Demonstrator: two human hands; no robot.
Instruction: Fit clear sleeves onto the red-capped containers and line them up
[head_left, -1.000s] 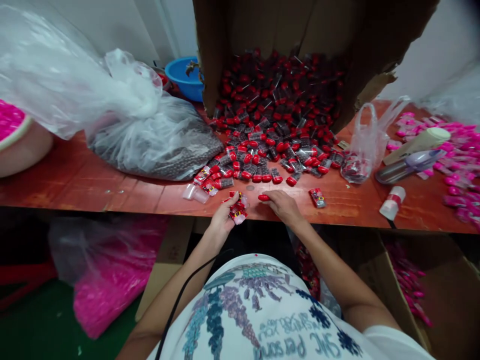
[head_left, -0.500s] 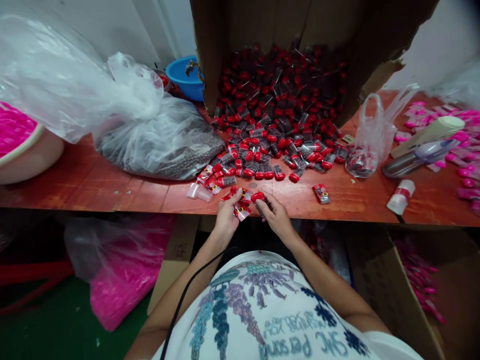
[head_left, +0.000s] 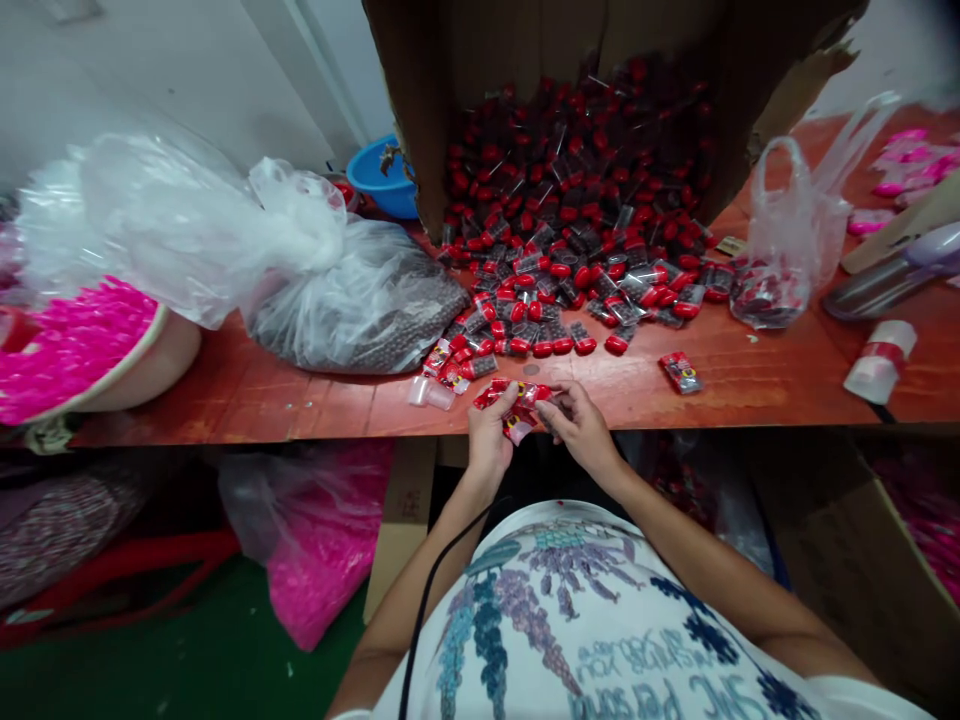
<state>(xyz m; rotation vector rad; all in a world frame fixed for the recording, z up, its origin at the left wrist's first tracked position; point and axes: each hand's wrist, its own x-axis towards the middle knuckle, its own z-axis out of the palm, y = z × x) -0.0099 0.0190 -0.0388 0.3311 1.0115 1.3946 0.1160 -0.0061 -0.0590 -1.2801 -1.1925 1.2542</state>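
Several red printed plastic sleeves (head_left: 517, 422) are pinched in my left hand (head_left: 489, 440), at the table's front edge. My right hand (head_left: 587, 432) closes on a small red-capped bottle (head_left: 553, 416), mostly covered by the fingers, and its fingertips meet the sleeves. Just beyond lie more wrapped bottles (head_left: 454, 375) and two clear little cups (head_left: 430, 393). One wrapped bottle (head_left: 681, 372) lies apart, to the right of my hands.
A tipped cardboard box (head_left: 405, 120) spills a heap of red-capped bottles (head_left: 570, 250). Left of it are a plastic bag of dark beads (head_left: 360, 300), a blue bowl (head_left: 382, 180) and a basin (head_left: 150, 365) of pink pieces. A clear bag (head_left: 784, 250) and a white roll (head_left: 881, 362) stand right.
The view has swung left, so things appear further right. My right hand has brought the red-capped bottle up against the sleeves in my left hand.
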